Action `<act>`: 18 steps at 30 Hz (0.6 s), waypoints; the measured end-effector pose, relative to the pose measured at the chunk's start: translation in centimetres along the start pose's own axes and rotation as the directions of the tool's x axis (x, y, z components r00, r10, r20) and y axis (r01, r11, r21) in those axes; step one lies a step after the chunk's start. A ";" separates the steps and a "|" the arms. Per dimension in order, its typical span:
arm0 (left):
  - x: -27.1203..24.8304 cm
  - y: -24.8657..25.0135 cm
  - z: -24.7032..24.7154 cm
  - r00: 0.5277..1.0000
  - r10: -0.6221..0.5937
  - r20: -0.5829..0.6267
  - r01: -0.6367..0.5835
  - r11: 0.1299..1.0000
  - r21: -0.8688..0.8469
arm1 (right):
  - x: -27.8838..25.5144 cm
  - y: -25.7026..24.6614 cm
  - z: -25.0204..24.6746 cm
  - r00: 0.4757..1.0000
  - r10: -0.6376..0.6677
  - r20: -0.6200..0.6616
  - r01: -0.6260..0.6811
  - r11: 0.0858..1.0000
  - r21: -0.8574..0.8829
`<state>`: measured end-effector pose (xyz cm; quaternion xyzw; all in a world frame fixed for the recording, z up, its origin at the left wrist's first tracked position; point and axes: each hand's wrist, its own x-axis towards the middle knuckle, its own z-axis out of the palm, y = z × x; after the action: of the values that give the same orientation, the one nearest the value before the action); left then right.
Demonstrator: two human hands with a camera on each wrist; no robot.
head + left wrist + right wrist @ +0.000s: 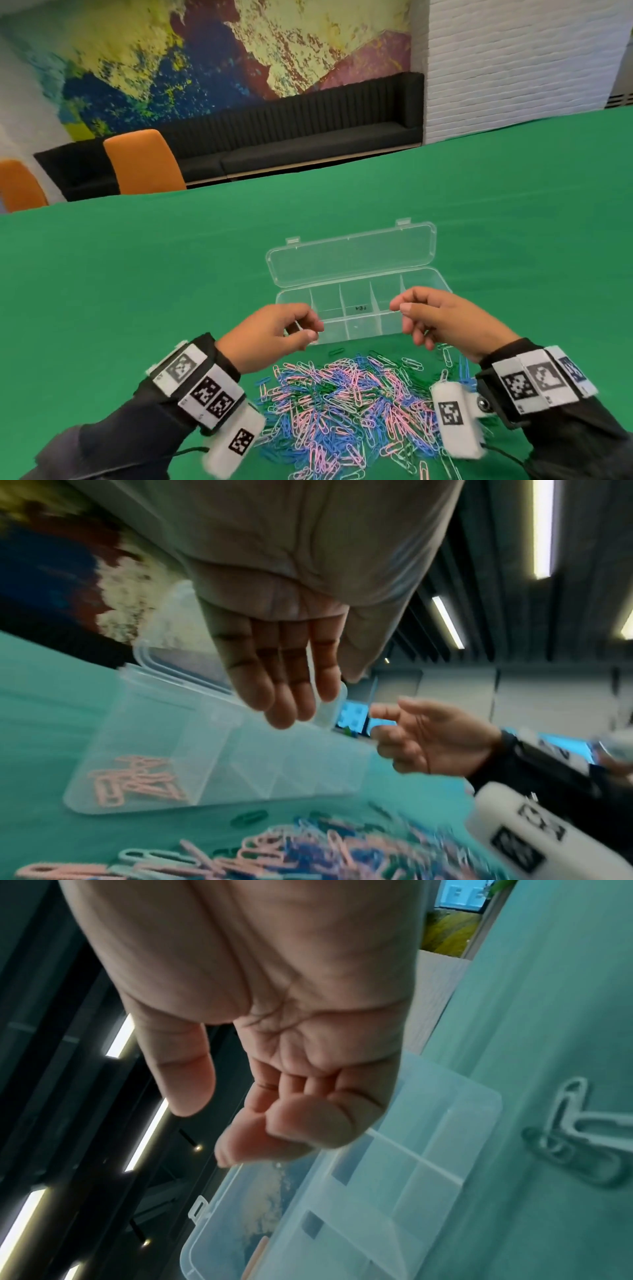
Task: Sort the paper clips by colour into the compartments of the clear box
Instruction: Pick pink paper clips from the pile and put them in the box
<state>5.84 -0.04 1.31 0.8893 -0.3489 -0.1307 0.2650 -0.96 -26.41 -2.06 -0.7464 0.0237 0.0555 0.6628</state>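
Fingers of the left hand (274, 334) hang relaxed, holding nothing, above pink paper clips (137, 783) in the clear plastic compartment box's (356, 329) left end; right hand (442, 318) loosely curled, empty, over its right end; mixed clip pile (342, 404) nearer.

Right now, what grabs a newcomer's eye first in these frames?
The heap of pink, blue, green and white paper clips on the green table, nearest the camera. Just behind it, the clear box lies open, with pink clips in one end compartment. The left hand and right hand hover over its near edge.
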 end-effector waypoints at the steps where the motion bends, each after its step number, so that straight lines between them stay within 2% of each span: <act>1: 0.6 0.6 0.5 0.998 0.033 0.052 -0.040 0.991 0.130 | 0.1 0.2 -0.1 1.000 0.003 -0.004 -0.003 0.999 0.043; 3: 1.9 1.7 1.9 0.986 0.050 0.156 -0.102 0.934 0.343 | -0.1 1.0 -0.1 0.999 0.032 0.008 -0.033 0.990 0.137; 5: 3.1 2.2 3.3 0.959 0.022 0.281 -0.162 0.860 0.485 | -0.2 1.8 0.2 0.997 0.063 0.042 -0.072 0.960 0.269; 7: 3.8 2.0 4.3 0.914 -0.024 0.406 -0.224 0.805 0.550 | -0.3 2.3 0.7 0.993 0.092 0.067 -0.111 0.908 0.404; 9: 4.1 1.7 5.0 0.884 -0.052 0.464 -0.251 0.786 0.565 | -0.2 2.5 1.4 0.990 0.100 0.096 -0.134 0.869 0.477; 14: 4.3 2.0 6.2 0.912 -0.067 0.404 -0.173 0.831 0.529 | -0.2 2.7 3.1 0.979 0.084 0.186 -0.167 0.856 0.489; 18: 4.4 2.5 6.6 0.954 -0.032 0.299 -0.112 0.886 0.451 | -0.5 2.8 3.3 0.984 0.091 0.151 -0.157 0.843 0.515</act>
<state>4.92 -7.15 -2.89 0.8892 -0.4244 -0.1707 -0.0075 -1.92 -23.51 -5.11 -0.5292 0.0460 0.1348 0.8365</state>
